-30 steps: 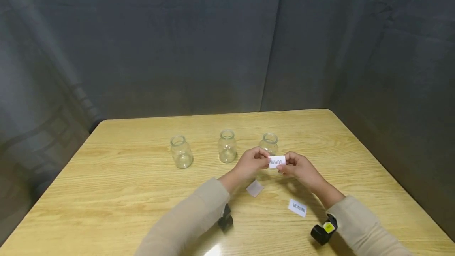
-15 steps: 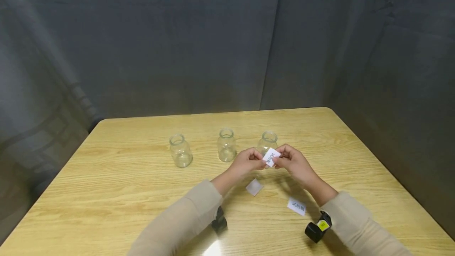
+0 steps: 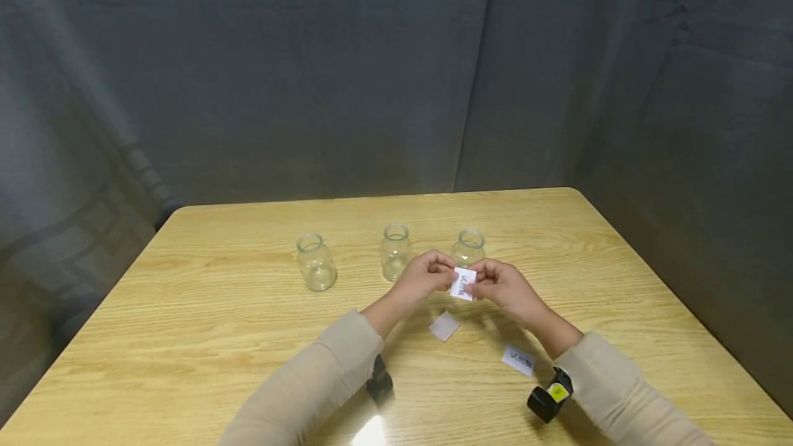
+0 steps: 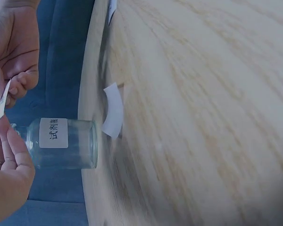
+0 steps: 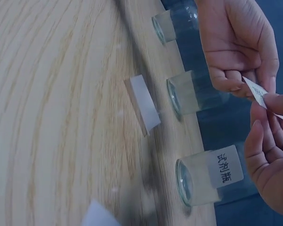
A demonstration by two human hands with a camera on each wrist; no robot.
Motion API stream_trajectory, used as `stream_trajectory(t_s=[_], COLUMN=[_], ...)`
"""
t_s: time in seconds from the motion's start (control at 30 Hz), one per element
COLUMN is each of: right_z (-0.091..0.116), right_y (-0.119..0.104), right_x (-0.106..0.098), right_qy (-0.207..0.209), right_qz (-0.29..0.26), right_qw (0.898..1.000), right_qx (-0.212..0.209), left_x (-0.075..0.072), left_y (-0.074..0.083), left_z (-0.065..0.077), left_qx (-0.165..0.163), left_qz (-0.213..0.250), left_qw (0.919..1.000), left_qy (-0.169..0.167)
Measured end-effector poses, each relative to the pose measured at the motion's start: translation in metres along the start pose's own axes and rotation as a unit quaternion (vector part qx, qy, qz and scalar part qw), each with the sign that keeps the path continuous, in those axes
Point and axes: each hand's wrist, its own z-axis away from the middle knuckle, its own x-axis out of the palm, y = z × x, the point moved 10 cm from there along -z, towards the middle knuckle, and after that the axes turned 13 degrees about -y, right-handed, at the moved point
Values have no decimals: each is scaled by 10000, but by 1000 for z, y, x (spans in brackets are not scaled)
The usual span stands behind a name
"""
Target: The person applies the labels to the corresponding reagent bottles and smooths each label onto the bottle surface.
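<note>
Both hands pinch a small white label with dark printed characters, raised above the table in front of the right jar. My left hand grips its left edge between thumb and fingertips. On the opposite side my right hand has its thumb across the label's face. The right jar, of clear glass, is partly hidden behind the hands; both wrist views show a printed label on its side. Below the hands lies a curled piece of pale paper, its ends lifted in the wrist views.
A middle glass jar and a left glass jar stand upright in line with the right one. Another printed label lies on the wooden table near the right forearm. Dark curtains hang behind and beside the table.
The held label has turned from lying lengthwise to standing more upright, passing through a tilt. Both hands have shifted slightly left with it. The jars and the papers on the table stay put.
</note>
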Motion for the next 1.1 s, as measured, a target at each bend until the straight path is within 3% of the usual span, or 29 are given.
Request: stream_trajectory(t_s=[0.17,0.4,0.63,0.8,1.1], right_z=[-2,-5,-5,-5,-5], right_y=[0,-4,-8,-10,-13], right_x=[3,5,1,4,13], right_qy=[-13,-26,198,79,-362], right_qz=[-161,-414,-507,-381,-178], right_qw=[9999,9987,9973,9979,9979], right_qx=[8,-283,-484,-525,-508], left_x=[-2,1,6,9,4], left_y=[5,29,23,19,23], left_z=[4,22,26,29,31], left_qx=[32,200,134,100,4], left_qz=[-17,83,269,245,-57], left_qw=[10000,9997,9987,9974,9985], left_qy=[-34,-80,-414,-672,-547])
